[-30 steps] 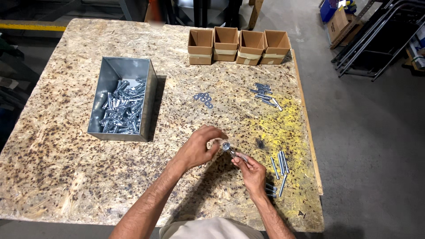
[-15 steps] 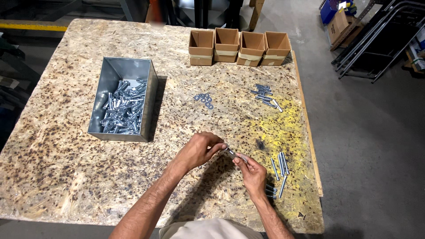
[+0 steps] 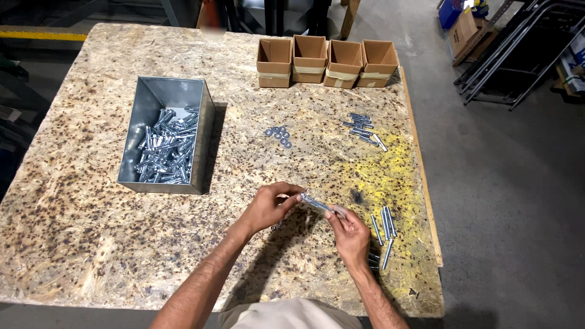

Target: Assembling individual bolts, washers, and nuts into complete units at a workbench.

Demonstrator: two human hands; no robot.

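Two hands shared one bolt (image 3: 318,203): left hand (image 3: 272,206) pinched its head end, right hand (image 3: 350,230) gripped the shank, steadying it above the table (image 3: 73,231).

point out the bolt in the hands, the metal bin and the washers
bolt (image 3: 317,203): head view, mid shaft between both hands
metal bin (image 3: 206,143): head view, right wall
washers (image 3: 278,136): head view, middle of the cluster

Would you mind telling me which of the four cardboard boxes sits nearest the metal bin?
The leftmost box in the row at the table's far edge; the other three stand to its right, farther from the bin.
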